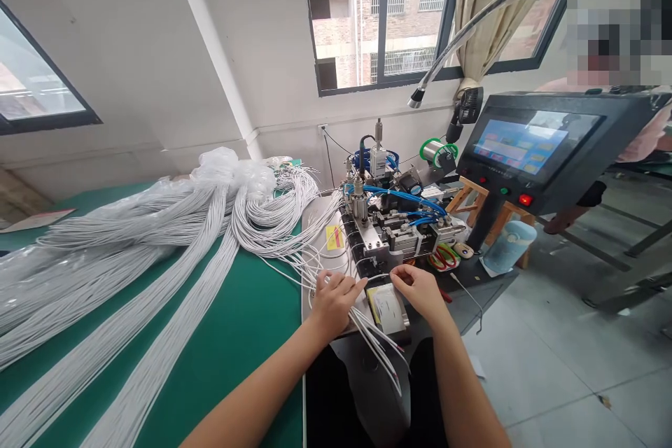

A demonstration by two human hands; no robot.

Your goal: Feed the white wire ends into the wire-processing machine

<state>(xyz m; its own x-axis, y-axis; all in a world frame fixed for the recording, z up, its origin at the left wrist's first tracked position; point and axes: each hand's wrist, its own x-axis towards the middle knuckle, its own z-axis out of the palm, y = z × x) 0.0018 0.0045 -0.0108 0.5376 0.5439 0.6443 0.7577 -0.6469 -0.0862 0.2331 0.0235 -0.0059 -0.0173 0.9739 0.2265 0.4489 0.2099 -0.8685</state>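
Note:
My left hand [336, 299] is closed over white cables [370, 336] at the near edge of the machine's metal plate [315, 224]; their loose ends hang down past the edge. One white cable [378, 276] runs between my hands, just in front of the machine. The fingertips of my right hand [420, 288] pinch that cable near its end. Between and below my hands lies a pad-like block with a whitish, marked top [387, 308]. Directly beyond my fingers stands the bench machine [393, 224], with metal cylinders and blue air hoses.
Bundles of white cable [157, 224], partly in clear plastic, cover much of the green table [252, 322] to the left. On the right are a control screen [525, 143], a solder-like wire spool [438, 152], a blue roll [509, 246] and a bent lamp [417, 96]. Another person sits beyond the screen.

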